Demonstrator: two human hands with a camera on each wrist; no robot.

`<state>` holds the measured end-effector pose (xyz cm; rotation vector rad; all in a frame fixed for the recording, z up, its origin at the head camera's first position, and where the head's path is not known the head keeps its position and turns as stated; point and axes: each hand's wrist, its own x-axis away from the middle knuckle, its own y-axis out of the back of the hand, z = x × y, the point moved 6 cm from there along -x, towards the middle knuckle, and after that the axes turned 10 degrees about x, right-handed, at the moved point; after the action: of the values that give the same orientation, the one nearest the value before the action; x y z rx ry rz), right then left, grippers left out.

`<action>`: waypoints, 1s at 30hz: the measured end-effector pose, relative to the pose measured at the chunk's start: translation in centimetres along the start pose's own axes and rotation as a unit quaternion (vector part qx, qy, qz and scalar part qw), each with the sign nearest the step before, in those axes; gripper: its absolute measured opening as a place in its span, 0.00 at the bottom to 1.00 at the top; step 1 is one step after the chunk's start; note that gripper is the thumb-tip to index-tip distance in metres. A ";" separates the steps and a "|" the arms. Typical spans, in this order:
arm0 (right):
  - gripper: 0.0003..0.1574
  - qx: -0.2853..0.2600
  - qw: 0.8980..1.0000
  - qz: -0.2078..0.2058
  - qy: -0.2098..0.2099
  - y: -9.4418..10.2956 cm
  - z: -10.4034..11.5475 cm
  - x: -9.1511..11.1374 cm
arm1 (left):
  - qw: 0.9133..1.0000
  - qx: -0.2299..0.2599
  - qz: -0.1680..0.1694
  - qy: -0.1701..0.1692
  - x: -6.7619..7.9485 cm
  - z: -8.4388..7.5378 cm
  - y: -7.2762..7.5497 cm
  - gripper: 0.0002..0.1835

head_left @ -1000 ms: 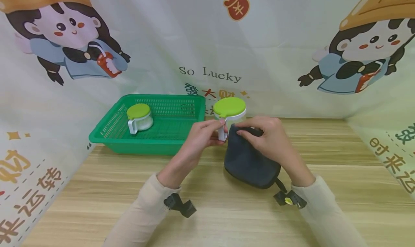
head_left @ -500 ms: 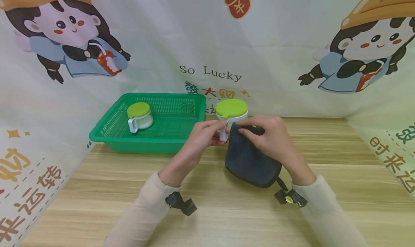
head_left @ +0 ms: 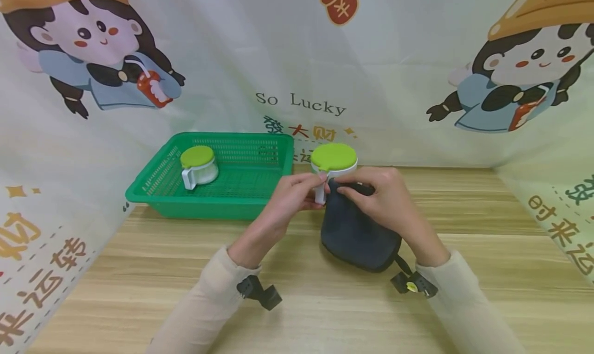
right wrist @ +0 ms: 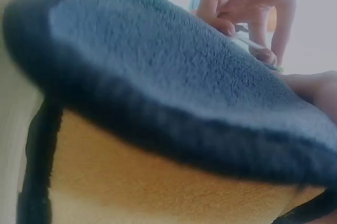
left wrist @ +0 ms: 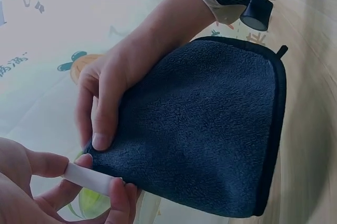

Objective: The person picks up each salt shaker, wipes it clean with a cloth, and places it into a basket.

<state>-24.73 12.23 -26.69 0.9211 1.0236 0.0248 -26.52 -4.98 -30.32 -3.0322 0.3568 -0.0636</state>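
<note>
My left hand (head_left: 294,196) pinches the white handle (left wrist: 89,177) of a seasoning jar with a bright green lid (head_left: 334,157), held just right of the green basket. My right hand (head_left: 385,196) grips the upper edge of a dark grey cleaning cloth (head_left: 357,235) between thumb and fingers. The cloth hangs in front of the jar and hides most of its body. In the right wrist view the cloth (right wrist: 158,56) shows a fuzzy grey face, a black border and a yellow-orange face (right wrist: 147,166) beneath.
A green plastic basket (head_left: 209,210) stands at the back left of the wooden table (head_left: 306,302). In it sits a similar jar (head_left: 199,171), green-lidded with a white handle. A printed white backdrop (head_left: 394,85) closes off the back and sides.
The jar has shifted slightly right and toward me in my left hand. My right hand keeps its grip on the cloth, which has moved only a little.
</note>
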 end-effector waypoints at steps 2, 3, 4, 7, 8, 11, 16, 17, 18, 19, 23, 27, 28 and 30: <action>0.12 0.002 1.000 0.009 -0.001 -0.2 0.1 0.1 | 1.000 -0.003 -0.001 0.001 0.0 0.1 0.0 0.17; 0.12 0.003 1.000 0.016 -0.001 -0.3 0.1 0.1 | 1.000 -0.005 -0.002 0.000 0.0 0.1 0.0 0.17; 0.11 0.005 1.000 0.024 -0.002 -0.4 0.0 0.1 | 1.000 -0.006 -0.002 -0.001 0.1 0.0 0.0 0.17; 0.10 0.019 0.999 0.039 -0.005 -0.5 -0.3 0.1 | 1.000 -0.008 -0.002 -0.003 0.2 -0.1 0.0 0.18; 0.10 0.022 0.999 0.040 -0.005 -0.4 -0.5 0.1 | 1.000 -0.007 -0.003 -0.004 0.2 -0.2 0.0 0.18; 0.10 0.030 0.999 0.026 -0.007 0.1 -0.7 0.1 | 1.000 -0.004 -0.002 -0.009 0.2 -0.4 0.1 0.18; 0.11 0.026 1.000 -0.003 -0.009 0.5 -0.6 0.1 | 1.000 -0.002 -0.003 -0.010 0.2 -0.4 0.1 0.18; 0.12 0.020 1.000 -0.007 -0.004 0.5 -0.4 0.1 | 1.000 -0.003 -0.002 -0.009 0.2 -0.3 0.1 0.17; 0.12 0.014 1.000 -0.010 0.002 0.4 -0.2 0.1 | 1.000 -0.002 -0.002 -0.008 0.2 -0.3 0.1 0.17; 0.12 0.008 1.000 -0.011 0.008 0.3 -0.1 0.1 | 1.000 -0.002 -0.003 -0.007 0.2 -0.3 0.1 0.17; 0.12 0.000 1.000 -0.012 0.019 0.0 0.0 0.0 | 1.000 -0.004 -0.004 -0.002 0.2 -0.2 0.1 0.17; 0.13 0.009 1.000 -0.011 -0.019 0.8 -1.3 0.1 | 1.000 -0.001 -0.005 -0.006 0.1 -0.3 0.1 0.17; 0.13 0.012 0.999 -0.010 -0.030 1.0 -1.6 0.2 | 1.000 -0.001 -0.005 -0.007 0.1 -0.4 0.2 0.18; 0.12 0.016 0.999 -0.005 -0.047 1.3 -2.2 0.2 | 1.000 0.002 -0.006 -0.010 0.1 -0.4 0.2 0.18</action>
<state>-25.70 14.57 -26.39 0.9381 0.9441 -0.0442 -26.47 -5.26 -29.91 -3.0298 0.3367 -0.0332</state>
